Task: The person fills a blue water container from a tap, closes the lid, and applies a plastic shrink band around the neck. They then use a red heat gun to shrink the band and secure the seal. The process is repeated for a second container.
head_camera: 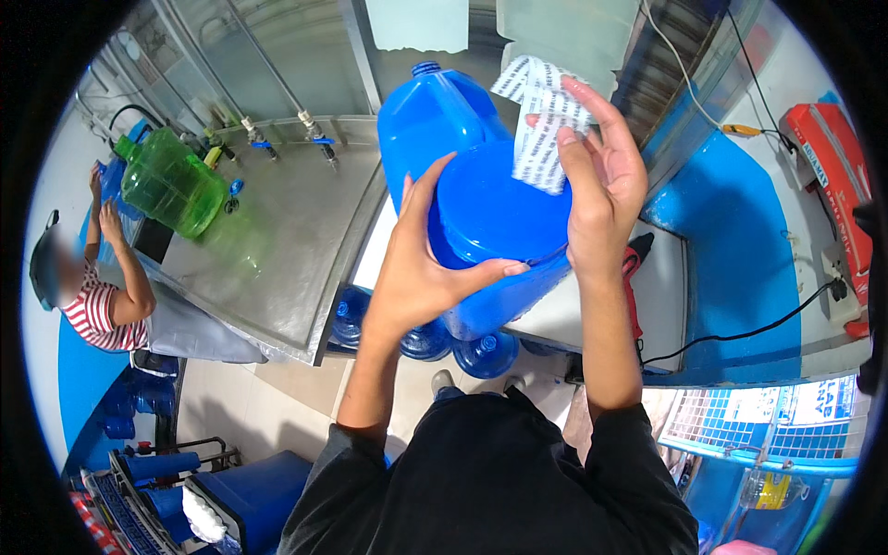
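Directly before me stands a round blue plastic water container with a wide blue lid (503,201). Its wet side wall (485,305) shows below the lid. My left hand (430,257) curves around the near left of the lid, thumb along the front rim and fingers on the far left side. Between the thumb and fingers of my right hand (603,180) is a white plastic seal strip (544,139) with repeated dark print, folded over at its upper end. The heel of that hand is at the container's right side. Just behind is a blue slim jug (433,118) with a handle and screw cap.
Left is a stainless steel counter (298,229) with filling taps (312,132) and a green water bottle (177,184). A person (104,298) stands at its far side. Blue bottles (485,354) stand on the floor. A red heat gun (631,277) with a black cord lies right.
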Demonstrator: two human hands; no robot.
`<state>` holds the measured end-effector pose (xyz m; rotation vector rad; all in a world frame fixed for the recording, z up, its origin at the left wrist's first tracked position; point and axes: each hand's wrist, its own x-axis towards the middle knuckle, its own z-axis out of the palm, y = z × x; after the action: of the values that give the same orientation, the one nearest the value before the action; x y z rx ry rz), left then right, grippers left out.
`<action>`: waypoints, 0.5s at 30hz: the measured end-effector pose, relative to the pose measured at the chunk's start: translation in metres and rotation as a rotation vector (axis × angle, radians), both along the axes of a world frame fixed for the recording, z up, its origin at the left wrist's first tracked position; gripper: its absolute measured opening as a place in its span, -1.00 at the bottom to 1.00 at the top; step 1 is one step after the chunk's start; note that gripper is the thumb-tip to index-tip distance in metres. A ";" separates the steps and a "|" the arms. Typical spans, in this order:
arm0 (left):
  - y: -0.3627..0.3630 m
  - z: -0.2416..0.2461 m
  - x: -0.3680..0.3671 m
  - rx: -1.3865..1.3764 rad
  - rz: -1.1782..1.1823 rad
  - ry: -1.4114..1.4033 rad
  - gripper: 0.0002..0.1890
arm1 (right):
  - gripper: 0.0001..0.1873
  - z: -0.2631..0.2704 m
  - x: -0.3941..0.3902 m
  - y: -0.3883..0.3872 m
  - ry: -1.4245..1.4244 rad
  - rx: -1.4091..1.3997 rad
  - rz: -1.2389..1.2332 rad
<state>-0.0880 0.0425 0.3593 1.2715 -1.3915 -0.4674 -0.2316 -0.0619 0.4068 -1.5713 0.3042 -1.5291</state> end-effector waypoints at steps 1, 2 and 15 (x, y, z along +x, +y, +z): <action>0.003 -0.003 -0.007 -0.002 0.039 0.043 0.17 | -0.59 -0.003 0.002 -0.002 -0.047 -0.045 0.034; 0.005 -0.006 -0.011 -0.020 0.066 0.047 0.16 | -0.60 -0.006 0.001 -0.004 -0.040 -0.032 0.059; 0.033 -0.028 -0.045 -0.168 0.344 -0.071 0.09 | -0.66 0.008 0.004 -0.044 0.169 -0.006 0.198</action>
<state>-0.1331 0.0759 0.3309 1.3638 -1.2095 -0.0698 -0.2275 -0.1058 0.4145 -1.6859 0.2305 -1.2499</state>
